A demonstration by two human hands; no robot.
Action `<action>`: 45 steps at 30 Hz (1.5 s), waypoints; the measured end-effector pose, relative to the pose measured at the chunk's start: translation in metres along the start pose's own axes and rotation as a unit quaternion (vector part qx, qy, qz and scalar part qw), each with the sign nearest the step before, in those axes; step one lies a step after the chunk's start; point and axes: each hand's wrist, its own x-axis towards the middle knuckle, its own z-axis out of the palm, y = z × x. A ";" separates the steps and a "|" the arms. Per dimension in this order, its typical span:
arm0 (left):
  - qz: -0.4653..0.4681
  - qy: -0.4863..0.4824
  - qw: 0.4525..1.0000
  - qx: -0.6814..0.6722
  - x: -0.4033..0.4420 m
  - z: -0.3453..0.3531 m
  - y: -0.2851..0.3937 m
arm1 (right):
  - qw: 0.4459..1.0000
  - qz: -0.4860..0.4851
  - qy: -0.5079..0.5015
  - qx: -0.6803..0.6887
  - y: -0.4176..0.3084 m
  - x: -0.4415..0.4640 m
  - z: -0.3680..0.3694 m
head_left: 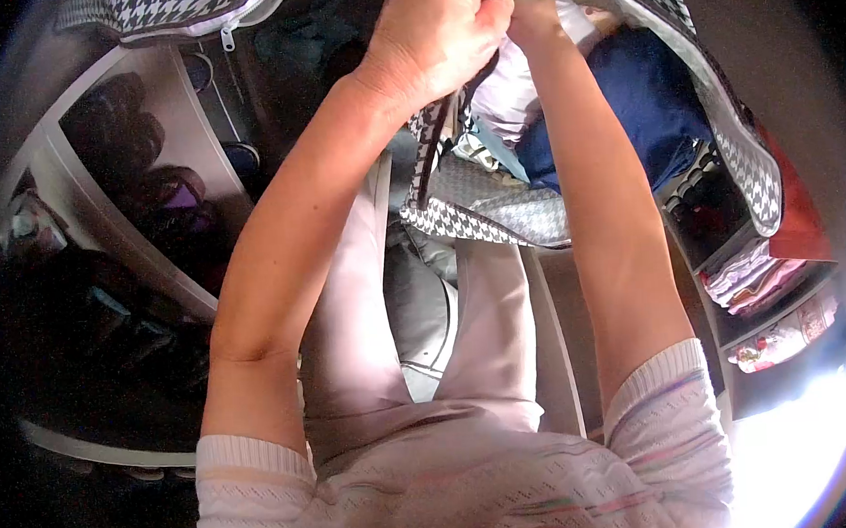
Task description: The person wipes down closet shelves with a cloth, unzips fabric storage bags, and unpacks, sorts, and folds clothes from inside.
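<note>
A black-and-white houndstooth fabric storage bag (pixel 487 225) hangs open in front of me, its silvery lining showing. My left hand (pixel 436 32) is closed on the bag's dark-trimmed edge near the top of the view. My right hand (pixel 532 19) reaches over the opening beside it; its fingers are hidden behind the bag's edge and my left hand. Inside the bag lie a navy blue garment (pixel 638 104), a pale lavender-white garment (pixel 508 95) and a light blue folded cloth (pixel 501 152).
Shelves on the left hold dark shoes (pixel 170 204). Another houndstooth piece with a zipper pull (pixel 228 38) is at upper left. Right-hand shelves hold folded pink clothes (pixel 754 278) and a floral folded cloth (pixel 785 335). A grey-white bag (pixel 415 307) lies between my legs. Bright light enters lower right.
</note>
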 end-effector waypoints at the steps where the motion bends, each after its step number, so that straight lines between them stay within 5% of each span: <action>1: -0.007 0.001 1.000 0.006 -0.002 0.001 0.002 | 1.000 0.003 -0.004 -0.015 0.003 0.000 -0.001; 4: -0.008 0.018 0.999 0.043 -0.001 0.005 0.005 | 0.999 0.020 -0.014 -0.023 0.014 -0.017 -0.011; 7: -0.019 0.028 0.996 0.084 -0.005 0.011 0.006 | 0.989 0.005 -0.066 0.130 0.017 -0.083 -0.035; 11: -0.040 0.063 0.995 0.066 -0.021 0.017 0.020 | 0.995 0.033 -0.014 -0.098 0.061 -0.167 -0.114; 12: -0.137 0.031 0.988 0.067 -0.023 0.015 0.030 | 0.995 0.055 0.015 -0.078 0.077 -0.186 -0.138; 15: 0.107 0.185 0.963 0.166 -0.038 0.030 0.036 | 0.981 0.133 0.134 -0.050 0.121 -0.235 -0.202; 17: 0.160 0.188 0.948 0.199 -0.049 0.041 0.044 | 0.976 0.111 0.186 -0.009 0.162 -0.251 -0.252; 19: 0.139 0.110 0.983 0.046 -0.066 0.080 0.048 | 0.954 0.141 0.264 0.004 0.158 -0.251 -0.276; 21: 0.101 -0.020 0.993 0.065 -0.085 0.122 0.057 | 0.951 0.130 0.233 0.156 0.177 -0.241 -0.308; 23: 0.050 -0.134 0.986 0.082 -0.102 0.171 0.057 | 0.957 0.120 0.253 0.069 0.193 -0.223 -0.318; 27: 0.091 -0.282 0.930 0.216 -0.128 0.251 0.064 | 0.955 0.116 0.247 0.117 0.184 -0.200 -0.313; 35: 0.199 -0.229 0.896 0.323 -0.141 0.343 0.040 | 0.931 0.145 0.131 0.309 0.193 -0.196 -0.322; 42: 0.237 -0.223 0.888 0.325 -0.113 0.340 0.025 | 0.919 0.083 0.263 0.282 0.203 -0.158 -0.314; 45: 0.157 -0.252 0.931 0.210 -0.099 0.333 0.029 | 0.941 0.084 0.294 0.144 0.222 -0.141 -0.318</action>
